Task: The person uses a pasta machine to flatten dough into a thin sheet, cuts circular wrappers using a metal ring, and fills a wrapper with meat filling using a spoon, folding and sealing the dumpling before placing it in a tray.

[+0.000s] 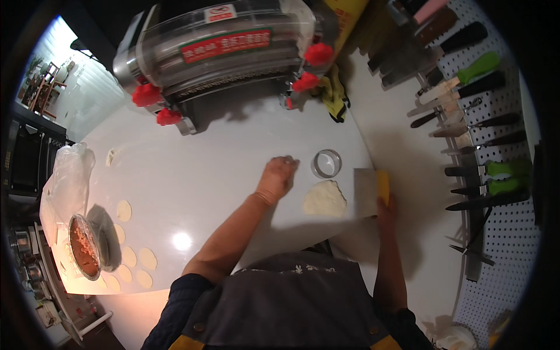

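My right hand (386,210) grips the yellow handle of a bench scraper (365,192), whose broad metal blade is held near the table's right edge. To the left of the blade lies a flat, uneven piece of pale dough (324,199). A metal ring cutter (326,163) rests just beyond the dough. My left hand (278,177) is over the white table, left of the ring, with its fingers curled; whether anything is inside them is hidden. Several thin dough rounds (148,259) are spread out at the table's near left.
A metal bowl of reddish filling (85,247) stands at the left beside a plastic bag (70,175). At the back is a pasta machine (218,52) with red knobs, near a yellow-green glove (334,96). Knives and tools (477,122) hang along the right wall.
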The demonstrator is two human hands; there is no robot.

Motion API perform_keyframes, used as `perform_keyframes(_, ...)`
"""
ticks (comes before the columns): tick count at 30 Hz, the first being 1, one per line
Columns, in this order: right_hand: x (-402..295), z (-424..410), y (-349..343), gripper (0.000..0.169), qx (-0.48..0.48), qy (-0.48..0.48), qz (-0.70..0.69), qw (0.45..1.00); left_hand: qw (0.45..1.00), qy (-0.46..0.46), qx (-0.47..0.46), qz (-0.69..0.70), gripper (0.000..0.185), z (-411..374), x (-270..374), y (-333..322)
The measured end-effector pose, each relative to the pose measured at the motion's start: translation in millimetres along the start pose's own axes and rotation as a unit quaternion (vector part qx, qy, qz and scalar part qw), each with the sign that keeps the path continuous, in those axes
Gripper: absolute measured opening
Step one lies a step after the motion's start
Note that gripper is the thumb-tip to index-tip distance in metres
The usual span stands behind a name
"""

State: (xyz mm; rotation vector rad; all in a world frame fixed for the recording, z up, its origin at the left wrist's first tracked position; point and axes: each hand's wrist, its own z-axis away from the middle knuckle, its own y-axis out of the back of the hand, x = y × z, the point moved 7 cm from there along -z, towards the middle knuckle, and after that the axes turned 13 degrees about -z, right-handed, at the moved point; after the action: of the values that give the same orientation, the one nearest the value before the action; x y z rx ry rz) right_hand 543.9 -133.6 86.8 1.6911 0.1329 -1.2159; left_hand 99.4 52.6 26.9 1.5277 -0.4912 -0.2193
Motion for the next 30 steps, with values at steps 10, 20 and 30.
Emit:
perform_keyframes(10,-28.8,-12.5,-67.7,0.048,-0.002,0.1,0.079,0.992,0.989,0.129,-0.039,-0.055,0.076,179.7,-97.7,30.6)
perform_keyframes(20,-225.3,27.3,-200.0,0.049,-0.2,0.372,-0.003,0.907,0.984,0.177,0.01,-0.026,0.08,101.4,-76.6,23.8)
perform_keyframes(30,-248.0,127.3,-238.9,0.05,-0.312,0.417,0.024,0.853,0.976,0.217,0.008,-0.022,0.085,115.1,-88.0,23.1)
